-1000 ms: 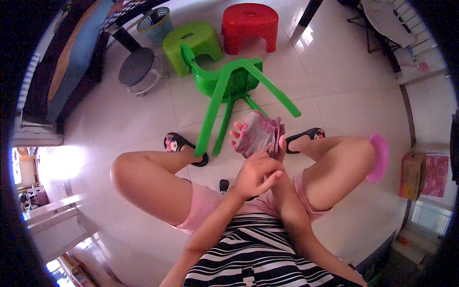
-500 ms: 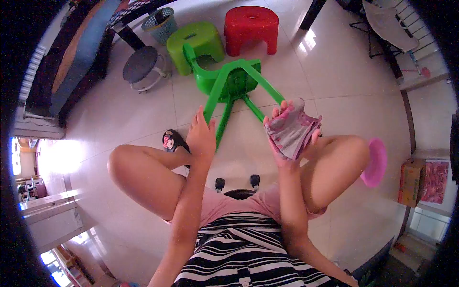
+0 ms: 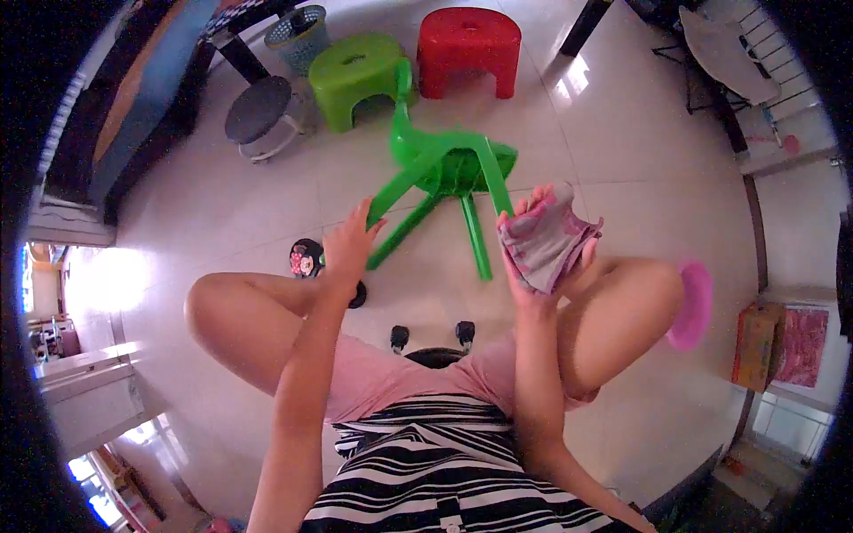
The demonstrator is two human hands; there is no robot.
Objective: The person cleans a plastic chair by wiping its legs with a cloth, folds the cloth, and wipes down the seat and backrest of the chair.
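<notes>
Since the green chair is tipped over on the floor w/ its legs pointing back at the person, the leg ends are the easy bits to reach, prob why both hands are down that way. Left hand has its fingers closed around one raised leg near the end, which imo steadies the frame. Right hand has a pinkish-grey cloth spread across the palm w/ fingers curled at its edge, fingertips right by the end of the other raised leg. Can't tell if they're pressing on it bc the cloth hides most of that hand. Spread like that, the fabric stays handy over the palm instead of bunched, tbh.

Knees are wide apart, so the chair's legs get room in front. Lime stool and red stool stand upright past the chair, side by side, out of the arms' way afaict. Pink round thing is just beside the right knee, nfi why.
</notes>
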